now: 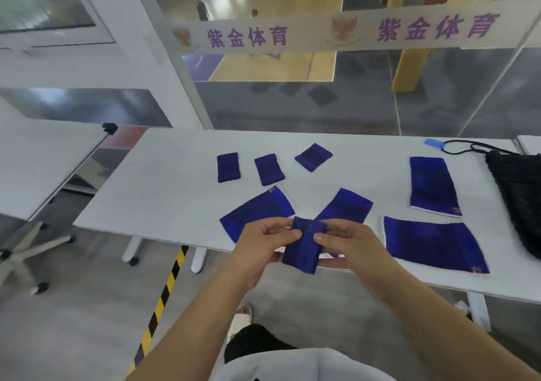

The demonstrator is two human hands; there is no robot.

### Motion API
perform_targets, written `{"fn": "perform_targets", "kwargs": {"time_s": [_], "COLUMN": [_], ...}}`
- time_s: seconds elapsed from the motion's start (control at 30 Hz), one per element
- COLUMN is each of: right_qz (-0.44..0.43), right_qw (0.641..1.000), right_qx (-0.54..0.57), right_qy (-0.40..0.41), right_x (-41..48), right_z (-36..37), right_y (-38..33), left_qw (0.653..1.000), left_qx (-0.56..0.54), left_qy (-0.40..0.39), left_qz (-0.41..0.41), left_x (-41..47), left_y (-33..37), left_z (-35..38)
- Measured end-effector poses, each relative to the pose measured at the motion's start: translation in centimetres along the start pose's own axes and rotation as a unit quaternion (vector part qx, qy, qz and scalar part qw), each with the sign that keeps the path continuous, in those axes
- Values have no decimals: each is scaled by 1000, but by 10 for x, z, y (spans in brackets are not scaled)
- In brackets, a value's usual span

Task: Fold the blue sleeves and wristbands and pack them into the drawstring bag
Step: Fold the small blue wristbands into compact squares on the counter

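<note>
We held one blue wristband (302, 253) over the table's (175, 181) near edge. Our left hand (263, 244) and right hand (352, 247) pinched its top corners, thumbs in front and fingers curled behind, forearms converging, probably to fold it. Beyond it four sleeves (433, 243) lay flat, then three more wristbands (269, 169). The drawstring bag (516, 196) lay far right.

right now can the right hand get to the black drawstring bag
Probably yes: the drawstring bag lies to the right, with only flat sleeves between it and the right hand. But that hand and the left hand grip a wristband.
</note>
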State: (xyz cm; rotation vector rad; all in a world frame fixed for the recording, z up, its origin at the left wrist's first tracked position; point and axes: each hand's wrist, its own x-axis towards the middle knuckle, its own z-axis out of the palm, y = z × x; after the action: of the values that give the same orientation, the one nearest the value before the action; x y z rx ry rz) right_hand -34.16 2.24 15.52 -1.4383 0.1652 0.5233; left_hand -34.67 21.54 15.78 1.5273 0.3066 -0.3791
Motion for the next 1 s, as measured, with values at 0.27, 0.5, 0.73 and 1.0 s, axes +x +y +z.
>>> {"fn": "perform_targets", "kwargs": {"time_s": [0.27, 0.5, 0.73, 1.0], "right_qz": [48, 105, 163, 16], "right_qw": [998, 989, 974, 891], "right_qx": [-15, -98, -110, -445], "right_qy": [29, 44, 110, 85], "right_x": [110, 218, 282, 283], "right_z": [152, 283, 339, 345], "right_y": [26, 68, 104, 105], "left_qw": [996, 995, 987, 919], "left_qx": [-42, 50, 133, 388], "left_qy": [58, 48, 2, 6], "left_qz": [-54, -77, -88, 71], "left_x": [38, 101, 167, 181], "left_y": [-29, -69, -102, -106], "left_z": [-164, -315, -384, -395]}}
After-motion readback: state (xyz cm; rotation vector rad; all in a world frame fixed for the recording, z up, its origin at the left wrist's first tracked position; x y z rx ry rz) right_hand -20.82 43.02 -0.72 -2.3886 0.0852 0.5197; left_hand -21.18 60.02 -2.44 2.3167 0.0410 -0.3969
